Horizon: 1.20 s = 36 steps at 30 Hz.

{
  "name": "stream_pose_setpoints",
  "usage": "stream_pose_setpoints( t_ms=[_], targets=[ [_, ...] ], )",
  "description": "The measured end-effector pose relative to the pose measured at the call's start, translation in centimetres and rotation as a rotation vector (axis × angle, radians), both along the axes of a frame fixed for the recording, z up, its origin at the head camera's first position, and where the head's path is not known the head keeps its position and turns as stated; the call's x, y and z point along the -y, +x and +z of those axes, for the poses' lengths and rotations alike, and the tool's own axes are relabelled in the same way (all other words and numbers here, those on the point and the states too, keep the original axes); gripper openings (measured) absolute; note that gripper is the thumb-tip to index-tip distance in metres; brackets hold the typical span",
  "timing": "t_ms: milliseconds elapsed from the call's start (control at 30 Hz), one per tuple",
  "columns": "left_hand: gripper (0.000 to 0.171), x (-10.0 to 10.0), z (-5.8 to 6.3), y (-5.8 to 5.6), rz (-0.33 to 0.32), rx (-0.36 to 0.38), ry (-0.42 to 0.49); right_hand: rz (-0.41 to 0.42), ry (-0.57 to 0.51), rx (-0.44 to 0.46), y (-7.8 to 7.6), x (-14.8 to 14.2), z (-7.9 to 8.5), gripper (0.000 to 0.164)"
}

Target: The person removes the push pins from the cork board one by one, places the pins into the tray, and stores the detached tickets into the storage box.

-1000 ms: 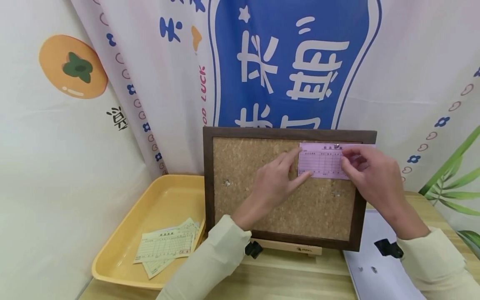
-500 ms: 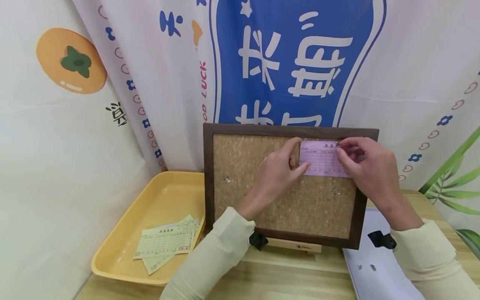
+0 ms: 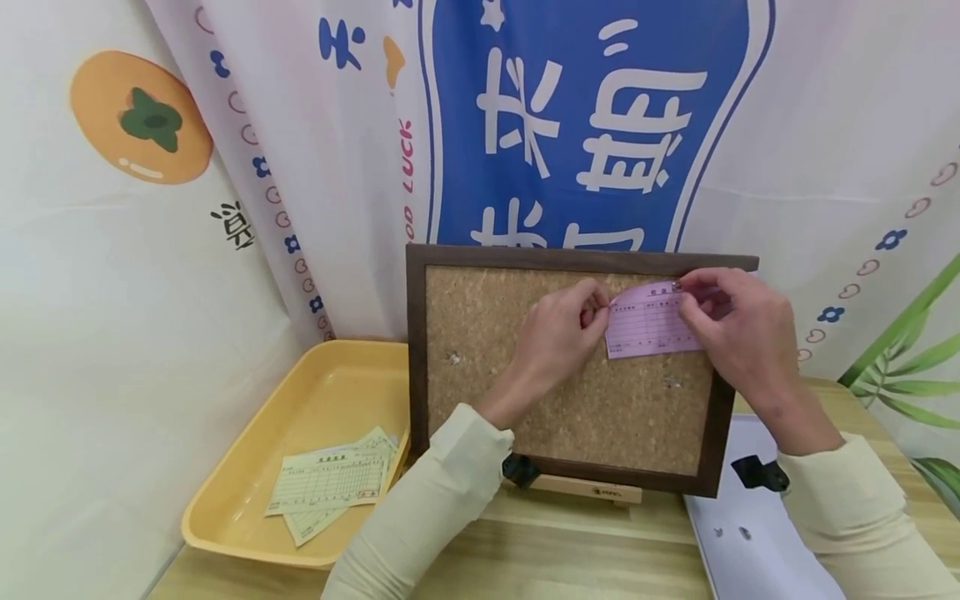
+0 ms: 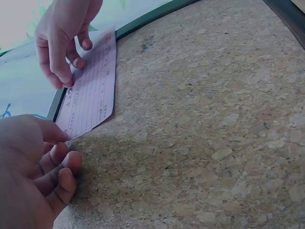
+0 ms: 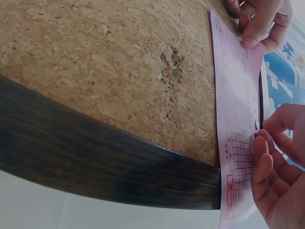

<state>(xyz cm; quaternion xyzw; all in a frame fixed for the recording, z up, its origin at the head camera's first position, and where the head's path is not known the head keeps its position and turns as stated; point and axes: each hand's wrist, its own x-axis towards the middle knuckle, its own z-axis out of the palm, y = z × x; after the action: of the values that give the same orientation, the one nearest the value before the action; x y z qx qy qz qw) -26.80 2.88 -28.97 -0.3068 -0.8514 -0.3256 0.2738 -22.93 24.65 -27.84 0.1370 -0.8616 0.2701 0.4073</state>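
A pink printed receipt slip [image 3: 647,325] lies against the upper right of a framed cork board [image 3: 555,367]. My left hand [image 3: 561,327] pinches the slip's upper left corner between thumb and forefinger, and the paper bows a little there. At the top edge, my right hand [image 3: 742,325] pinches a small clear pushpin [image 3: 677,286], mostly hidden by the fingertips. Whether its point is in the cork cannot be seen. In the right wrist view the slip [image 5: 233,95] overlaps the dark frame [image 5: 114,152] at its right end.
A yellow tray [image 3: 225,508] with several pale green slips [image 3: 330,483] stands left of the board. A white tray [image 3: 738,508] with a few small clear pieces [image 3: 745,533] lies at right. The board leans on a wooden stand [image 3: 585,488] against a printed curtain [image 3: 825,108].
My left fingers went from resting spread along the slip's left edge to pinching its upper left corner, which now curls. My right hand has stayed at the pushpin.
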Motion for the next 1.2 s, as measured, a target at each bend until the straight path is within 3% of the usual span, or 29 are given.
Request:
stream_pose_setpoints(
  t_ms=[333, 567, 833, 1200],
  targets=[
    [0.004, -0.1, 0.3, 0.1, -0.058, 0.015, 0.061, -0.006, 0.011, -0.021, 0.0, 0.0, 0.1, 0.016],
    [0.002, -0.1, 0.3, 0.0, -0.087, 0.046, 0.106, -0.064, 0.034, -0.071, 0.1, 0.9, 0.1, 0.016],
    [0.003, -0.1, 0.4, -0.4, -0.166, 0.069, 0.125, -0.138, 0.074, -0.1, 0.1, 1.3, 0.2, 0.015],
    [0.003, 0.2, 0.2, -0.6, -0.172, 0.118, 0.172, -0.137, 0.111, -0.098, -0.1, 1.7, 0.0, 0.015]
  ],
)
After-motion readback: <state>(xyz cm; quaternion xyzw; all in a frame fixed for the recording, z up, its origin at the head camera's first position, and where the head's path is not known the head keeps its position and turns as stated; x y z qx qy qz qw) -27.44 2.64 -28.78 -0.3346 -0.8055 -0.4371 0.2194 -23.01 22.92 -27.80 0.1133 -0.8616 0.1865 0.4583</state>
